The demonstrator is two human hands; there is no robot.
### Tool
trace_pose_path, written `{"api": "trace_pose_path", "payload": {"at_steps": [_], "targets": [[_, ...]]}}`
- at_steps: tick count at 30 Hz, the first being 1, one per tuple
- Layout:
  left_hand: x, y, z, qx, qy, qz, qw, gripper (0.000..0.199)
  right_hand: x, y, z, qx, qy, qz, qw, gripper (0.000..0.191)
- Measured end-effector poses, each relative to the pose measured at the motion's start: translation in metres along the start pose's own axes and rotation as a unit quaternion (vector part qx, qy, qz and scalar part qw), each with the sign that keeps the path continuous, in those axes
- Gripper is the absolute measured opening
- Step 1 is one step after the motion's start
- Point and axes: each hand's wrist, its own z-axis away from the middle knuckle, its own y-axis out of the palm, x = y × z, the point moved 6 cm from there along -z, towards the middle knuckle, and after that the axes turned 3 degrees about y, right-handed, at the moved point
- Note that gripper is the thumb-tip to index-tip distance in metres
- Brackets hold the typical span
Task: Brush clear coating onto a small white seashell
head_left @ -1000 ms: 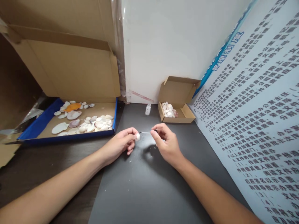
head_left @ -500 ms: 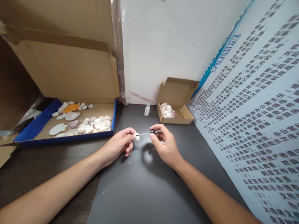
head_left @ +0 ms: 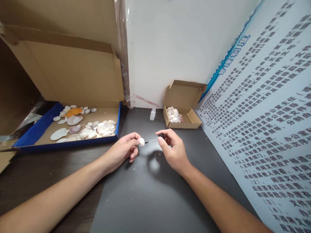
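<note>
Between thumb and forefinger, my left hand (head_left: 127,147) pinches a small white shell (head_left: 142,141) above the dark mat. My right hand (head_left: 171,147), just to the right, grips a black cap (head_left: 161,136); a thin applicator with a dark tip (head_left: 146,142) reaches from it toward the shell. The tip is beside the shell's right edge; whether they touch is unclear. Behind the hands, a small clear bottle (head_left: 153,115) stands upright on the mat.
At the left, an open blue-edged box (head_left: 118,121) holds several shells and an orange piece (head_left: 73,112). A small open cardboard box (head_left: 194,119) with several shells stands behind my right hand. A white panel (head_left: 167,48) and a printed board (head_left: 272,113) bound the area.
The applicator tip has shifted from over the shell to its right side. The shell has turned slightly in my left fingers, and the cap has moved a little to the right.
</note>
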Motion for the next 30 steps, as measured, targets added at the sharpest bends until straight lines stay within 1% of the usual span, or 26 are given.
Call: {"api": "trace_pose_path", "payload": {"at_steps": [2,4,7,9,12,14,18,24,30], "targets": [[0.0003,-0.0005,0.0001,-0.002,-0.001,0.001,1.0,0.02,0.0007,0.0016,0.0,0.013,-0.002,-0.015,1.0,0.015],[0.0003,-0.0011,0.0002,-0.004,0.0,0.006,1.0,0.02,0.0015,0.0031,-0.0002,0.02,-0.007,0.0,1.0,0.014],[-0.0004,-0.002,0.0005,-0.012,0.004,0.02,1.0,0.02,0.0018,0.0029,-0.0006,0.011,-0.009,0.029,0.999,0.01],[-0.0012,-0.0021,0.0007,-0.016,0.007,0.027,0.999,0.019,0.0004,0.003,-0.0002,0.013,0.005,0.014,1.0,0.012],[-0.0019,-0.0019,0.0006,-0.018,0.011,0.032,0.999,0.017,-0.0014,0.0058,0.0013,0.033,0.023,-0.023,0.999,0.017],[-0.0018,-0.0019,0.0005,-0.018,0.011,0.033,0.999,0.017,-0.002,0.0075,0.002,0.039,0.022,-0.021,0.999,0.018],[-0.0021,-0.0016,0.0003,-0.013,0.012,0.027,0.999,0.019,-0.0026,0.0075,0.0018,0.028,0.021,0.011,0.999,0.014],[-0.0034,0.0001,0.0004,-0.003,0.02,0.019,1.0,0.02,0.0032,0.005,0.003,0.022,0.011,-0.038,0.999,0.018],[-0.003,-0.0006,0.0002,-0.005,0.023,0.022,0.999,0.02,0.0018,0.0038,0.0011,0.007,0.017,0.017,1.0,0.01]]}}
